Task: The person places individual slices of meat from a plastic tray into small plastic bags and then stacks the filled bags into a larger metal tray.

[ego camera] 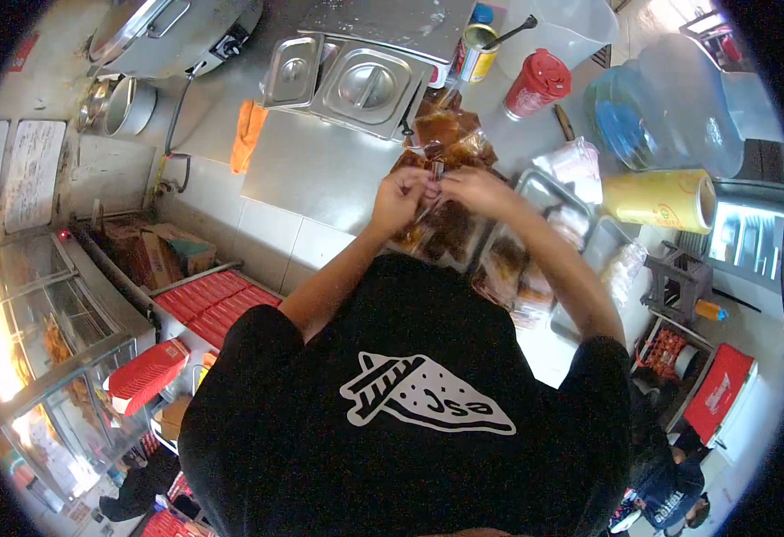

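My left hand [402,196] and my right hand [476,191] meet in front of my chest, fingertips pinched together on the gathered end of a small clear plastic bag [437,169]. Much of that bag is hidden by my fingers. Around and beneath them lies a pile of clear bags of brown sauce [447,131], running from the counter's back towards my body. Close to my right forearm is a metal tray [533,180] containing bagged food [504,262], partly covered by the arm.
Steel pans with lids [365,87] stand behind my hands. Near them are an open can [478,50] with a utensil, a red lidded cup [538,84] and an orange cloth [249,136]. A yellow roll [660,200] lies right, near blue translucent containers [674,114]. Red boxes [214,302] sit left.
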The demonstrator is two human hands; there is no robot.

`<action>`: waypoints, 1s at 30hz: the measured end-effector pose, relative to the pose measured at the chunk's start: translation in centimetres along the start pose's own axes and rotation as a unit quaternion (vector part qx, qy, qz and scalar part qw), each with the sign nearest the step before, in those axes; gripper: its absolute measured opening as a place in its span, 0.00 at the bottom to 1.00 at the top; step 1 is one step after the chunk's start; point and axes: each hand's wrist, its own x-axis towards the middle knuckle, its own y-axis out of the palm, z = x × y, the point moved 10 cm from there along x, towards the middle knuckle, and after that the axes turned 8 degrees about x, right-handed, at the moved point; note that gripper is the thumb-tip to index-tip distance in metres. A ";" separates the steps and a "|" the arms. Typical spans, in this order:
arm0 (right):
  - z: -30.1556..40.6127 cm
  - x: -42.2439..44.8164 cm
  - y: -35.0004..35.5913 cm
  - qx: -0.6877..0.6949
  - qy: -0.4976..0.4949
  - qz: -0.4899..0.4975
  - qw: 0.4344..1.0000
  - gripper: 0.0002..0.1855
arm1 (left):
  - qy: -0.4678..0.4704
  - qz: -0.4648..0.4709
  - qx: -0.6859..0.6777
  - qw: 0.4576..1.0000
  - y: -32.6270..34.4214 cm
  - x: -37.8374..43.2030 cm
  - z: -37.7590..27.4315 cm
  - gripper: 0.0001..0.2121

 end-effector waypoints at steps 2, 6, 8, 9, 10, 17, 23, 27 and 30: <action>-1.6 -1.1 0.3 -0.008 0.126 0.043 0.991 0.14 | 0.112 -0.079 0.159 0.978 -2.0 0.2 -2.2 0.17; -0.7 -2.0 -0.5 -0.012 0.115 -0.011 0.993 0.12 | 0.146 -0.048 0.349 0.924 0.0 1.1 -3.9 0.25; -0.8 -2.2 0.0 -0.048 0.084 -0.010 0.995 0.11 | 0.153 -0.049 0.394 0.905 0.9 1.4 -5.8 0.24; -0.9 -2.0 0.2 -0.048 0.091 0.001 0.995 0.11 | 0.158 -0.052 0.417 0.894 1.1 1.5 -6.4 0.23; -0.9 -1.8 0.3 -0.049 0.097 0.013 0.994 0.11 | 0.178 -0.031 0.415 0.892 1.4 1.8 -6.2 0.21; 0.9 -0.7 -0.7 -0.113 -0.012 -0.079 0.990 0.08 | 0.223 0.118 0.324 0.912 -0.1 4.5 -4.3 0.06; 1.8 1.1 -0.7 -0.065 -0.098 -0.102 0.988 0.06 | 0.019 0.218 0.114 0.969 0.2 5.1 0.0 0.12; -0.2 1.6 0.4 -0.043 -0.005 -0.013 0.999 0.07 | 0.073 0.134 0.064 0.986 -1.7 4.3 -1.2 0.18; -2.4 0.6 1.5 -0.046 -0.021 0.024 0.998 0.09 | 0.173 0.063 0.280 0.942 -2.9 2.1 -4.5 0.18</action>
